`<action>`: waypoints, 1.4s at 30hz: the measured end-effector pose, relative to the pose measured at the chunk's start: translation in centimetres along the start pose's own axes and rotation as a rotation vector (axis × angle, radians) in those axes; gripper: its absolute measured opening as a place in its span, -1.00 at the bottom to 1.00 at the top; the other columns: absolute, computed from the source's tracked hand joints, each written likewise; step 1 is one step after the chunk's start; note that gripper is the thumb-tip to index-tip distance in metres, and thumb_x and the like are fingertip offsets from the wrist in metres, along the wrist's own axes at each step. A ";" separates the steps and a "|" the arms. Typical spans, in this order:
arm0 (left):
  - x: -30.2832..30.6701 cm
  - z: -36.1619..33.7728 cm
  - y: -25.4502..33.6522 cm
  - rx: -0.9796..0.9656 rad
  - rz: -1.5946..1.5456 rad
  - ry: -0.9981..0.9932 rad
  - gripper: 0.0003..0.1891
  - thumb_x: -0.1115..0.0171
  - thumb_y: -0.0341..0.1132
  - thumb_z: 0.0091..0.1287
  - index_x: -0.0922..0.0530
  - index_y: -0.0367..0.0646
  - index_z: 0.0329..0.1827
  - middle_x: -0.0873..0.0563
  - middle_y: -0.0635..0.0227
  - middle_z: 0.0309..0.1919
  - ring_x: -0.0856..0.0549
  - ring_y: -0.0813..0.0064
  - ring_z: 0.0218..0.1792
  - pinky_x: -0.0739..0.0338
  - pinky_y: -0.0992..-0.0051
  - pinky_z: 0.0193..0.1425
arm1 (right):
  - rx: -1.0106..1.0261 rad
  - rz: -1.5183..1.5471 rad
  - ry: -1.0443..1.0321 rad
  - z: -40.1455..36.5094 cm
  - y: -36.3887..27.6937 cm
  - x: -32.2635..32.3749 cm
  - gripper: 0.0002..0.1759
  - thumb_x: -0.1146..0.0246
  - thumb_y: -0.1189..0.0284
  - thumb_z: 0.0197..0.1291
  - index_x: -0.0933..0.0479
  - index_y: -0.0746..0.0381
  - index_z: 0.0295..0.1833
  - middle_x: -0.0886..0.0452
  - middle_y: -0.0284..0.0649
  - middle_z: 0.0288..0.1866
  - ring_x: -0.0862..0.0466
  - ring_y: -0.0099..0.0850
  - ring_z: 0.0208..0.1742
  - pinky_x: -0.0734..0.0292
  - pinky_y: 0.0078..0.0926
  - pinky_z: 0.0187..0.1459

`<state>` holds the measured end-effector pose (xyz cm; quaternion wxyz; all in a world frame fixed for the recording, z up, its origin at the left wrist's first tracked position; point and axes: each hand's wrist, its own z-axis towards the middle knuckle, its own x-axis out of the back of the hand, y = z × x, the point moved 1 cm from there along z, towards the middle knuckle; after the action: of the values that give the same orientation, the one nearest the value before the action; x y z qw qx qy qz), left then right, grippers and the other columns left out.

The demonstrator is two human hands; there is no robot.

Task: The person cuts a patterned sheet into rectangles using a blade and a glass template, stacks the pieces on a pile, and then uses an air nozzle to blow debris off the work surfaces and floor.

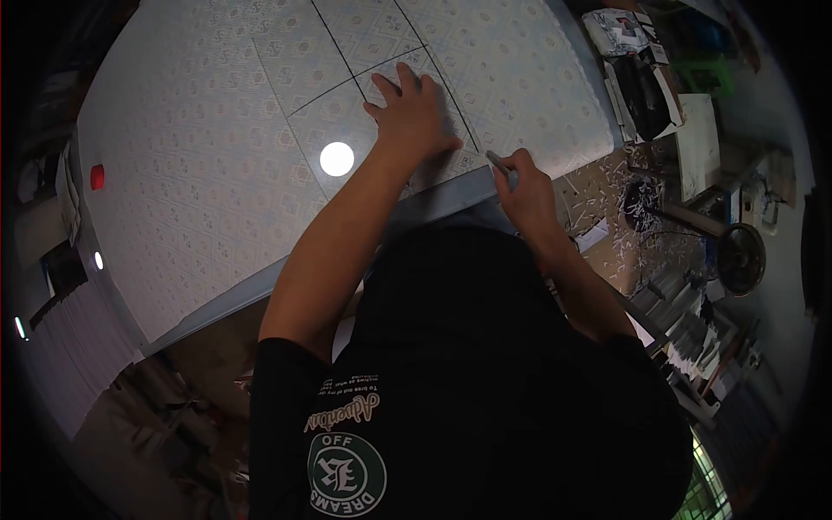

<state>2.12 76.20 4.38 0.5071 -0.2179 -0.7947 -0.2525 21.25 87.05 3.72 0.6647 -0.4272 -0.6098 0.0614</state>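
Note:
Flat on the patterned sheet covering the table, my left hand has its fingers spread, close to where dark lines cross. My right hand is closed around a grey marker or cutter, whose tip points at the table's near edge. A long dark line runs down the sheet between my two hands and ends near that tip. Other dark lines cross the sheet above and left of my left hand.
A red round object sits at the table's left side. Beyond the right edge are a box with a black item, a fan and scattered strips on the floor. The near table edge runs in front of my body.

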 end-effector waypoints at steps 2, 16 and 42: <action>0.0 0.0 0.0 -0.001 0.007 0.004 0.17 -0.65 0.19 -0.09 -0.21 -0.15 0.54 -0.01 -0.14 0.60 0.03 -0.58 0.53 -0.27 -0.54 0.33 | -0.021 0.023 -0.007 0.5 -0.3 0.1 -0.78 -0.35 0.42 0.30 -0.49 0.27 -0.07 -0.73 0.03 -0.21 -0.76 0.06 -0.12 -0.64 -0.17 -0.14; 0.1 0.1 -0.1 -0.019 0.028 0.019 0.23 -0.65 0.25 -0.12 -0.20 -0.19 0.55 -0.04 -0.16 0.58 -0.02 -0.60 0.51 -0.35 -0.53 0.27 | 0.072 0.073 -0.012 4.0 -0.7 -0.3 -0.79 -0.34 0.42 0.29 -0.48 0.26 -0.07 -0.72 0.02 -0.24 -0.74 0.09 -0.16 -0.61 -0.11 -0.17; 4.5 9.1 -9.1 0.126 -0.243 0.138 0.06 -0.79 -0.17 -0.38 -0.44 -0.30 0.31 -0.41 -0.05 0.32 -0.46 -0.10 0.34 -0.51 -0.02 0.33 | 0.218 0.094 0.077 14.0 -2.1 -3.0 -0.82 -0.30 0.55 0.29 -0.44 0.24 -0.07 -0.68 0.04 -0.28 -0.73 0.06 -0.21 -0.58 -0.19 -0.18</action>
<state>-11.42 75.17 3.59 0.5390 -0.0698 -0.7927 -0.2761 7.47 90.82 1.25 0.7266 -0.3825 -0.5529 0.1418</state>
